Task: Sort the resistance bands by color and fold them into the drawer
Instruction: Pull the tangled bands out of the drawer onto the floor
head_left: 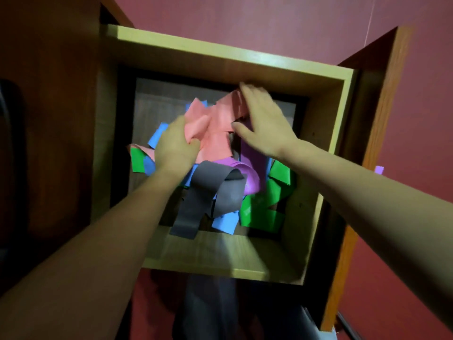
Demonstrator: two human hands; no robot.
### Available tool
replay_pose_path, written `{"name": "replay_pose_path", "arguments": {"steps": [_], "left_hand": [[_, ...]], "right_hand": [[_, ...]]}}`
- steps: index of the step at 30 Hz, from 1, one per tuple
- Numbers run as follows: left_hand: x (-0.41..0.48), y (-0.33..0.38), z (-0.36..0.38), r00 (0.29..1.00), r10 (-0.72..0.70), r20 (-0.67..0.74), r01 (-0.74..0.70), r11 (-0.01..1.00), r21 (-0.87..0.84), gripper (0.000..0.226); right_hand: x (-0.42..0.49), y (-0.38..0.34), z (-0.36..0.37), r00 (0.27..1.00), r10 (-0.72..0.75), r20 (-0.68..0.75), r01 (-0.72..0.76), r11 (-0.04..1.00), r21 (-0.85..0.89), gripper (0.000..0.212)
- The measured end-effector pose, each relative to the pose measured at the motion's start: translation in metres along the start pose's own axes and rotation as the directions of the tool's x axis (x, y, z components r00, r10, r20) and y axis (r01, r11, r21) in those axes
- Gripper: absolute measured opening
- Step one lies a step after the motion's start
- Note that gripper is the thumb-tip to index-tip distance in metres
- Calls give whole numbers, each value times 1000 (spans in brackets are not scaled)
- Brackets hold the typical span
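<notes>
An open wooden drawer (220, 261) holds a tangled heap of resistance bands. A pink band (215, 123) lies on top at the middle. My left hand (174, 146) grips its left part, thumb pinched into the folds. My right hand (264, 119) holds its right end near the drawer's far wall. Below them a grey band (208, 192) loops over the front wall. A purple band (250, 173) curls beside it. Green bands (267, 204) lie at the right and far left, blue bands (225, 222) underneath.
Brown cabinet panels (49, 119) rise at the left, and an open cabinet door (382, 119) stands at the right. A dark red wall (269, 20) is behind. Dark grey trousers (208, 310) show below the drawer front.
</notes>
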State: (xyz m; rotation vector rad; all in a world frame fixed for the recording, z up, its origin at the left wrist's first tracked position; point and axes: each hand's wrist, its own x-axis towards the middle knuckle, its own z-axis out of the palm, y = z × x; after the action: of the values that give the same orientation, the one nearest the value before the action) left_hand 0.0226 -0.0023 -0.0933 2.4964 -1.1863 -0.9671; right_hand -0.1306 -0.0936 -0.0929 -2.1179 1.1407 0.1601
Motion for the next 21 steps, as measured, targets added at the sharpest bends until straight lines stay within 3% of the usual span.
{"name": "replay_pose_path", "arguments": {"steps": [4,6,9,10,13,14,19,21], "left_hand": [[-29,-12,2,971,-232,49,236,967,-95,24],[-45,-23,4,924,-358,137,376,915,-146,26],[-69,-34,6,858,-417,300,504,799,-328,33],[-76,-37,7,852,-417,317,507,809,-297,39],[-94,-36,15,875,-454,171,446,891,82,52],[-99,-31,17,892,-436,123,428,900,87,54],[-99,-17,24,858,-481,180,508,845,-165,49],[-99,-15,22,841,-515,163,540,809,-233,42]], "right_hand": [[6,7,5,959,-122,257,188,949,-253,65],[-7,14,7,953,-83,291,170,943,-285,63],[-33,17,8,978,5,209,44,972,-229,59],[-40,17,9,979,30,202,19,972,-235,57],[-62,13,16,959,202,199,-169,970,-173,47],[-69,10,19,944,270,189,-252,961,-117,44],[-90,-11,44,820,545,172,-564,822,81,46],[-95,-21,51,742,646,181,-671,708,222,47]]}}
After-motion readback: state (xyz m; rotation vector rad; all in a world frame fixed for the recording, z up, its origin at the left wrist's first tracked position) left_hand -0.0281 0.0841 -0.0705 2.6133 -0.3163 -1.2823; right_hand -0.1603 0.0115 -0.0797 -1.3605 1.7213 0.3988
